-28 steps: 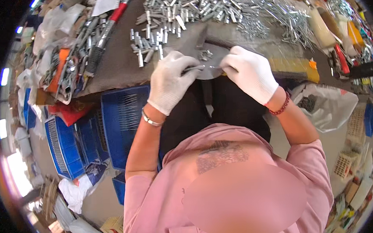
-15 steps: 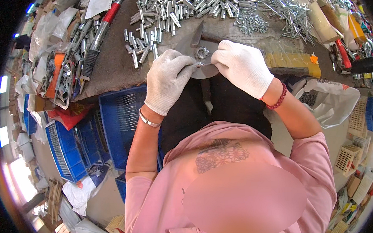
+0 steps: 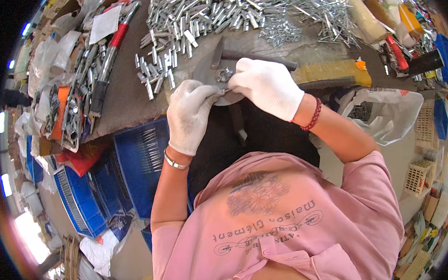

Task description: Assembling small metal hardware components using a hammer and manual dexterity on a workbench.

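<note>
Left hand (image 3: 191,114): white-gloved, fingers curled, thumb and forefinger pinched on a thin metal pin (image 3: 223,92) just over the counter's front edge.
Right hand (image 3: 268,87): white-gloved, cupped over the same spot, fingertips pressed to the other end of the pin; red bead bracelet (image 3: 311,116) at the wrist.
Pin: held between both hands, above the round grey metal plate (image 3: 208,72), next to a small cluster of bits (image 3: 224,75) on that plate; exact shape hard to tell, probably a short rod or clip.
Change: hands drawn closer together than half a second ago, meeting over the plate rather than a little in front of it; view tilted so less of the far counter shows.
Meaning: seemingly a fitting or pressing step in hand on the small piece, not a reach for new stock.
Counter (image 3: 131,102): dark top, heap of silver metal pieces (image 3: 212,14) well behind the hands, red-handled tool (image 3: 109,49) far left.
Below: blue plastic crate (image 3: 144,159) beside the left forearm, white bag (image 3: 385,114) by the right elbow.
</note>
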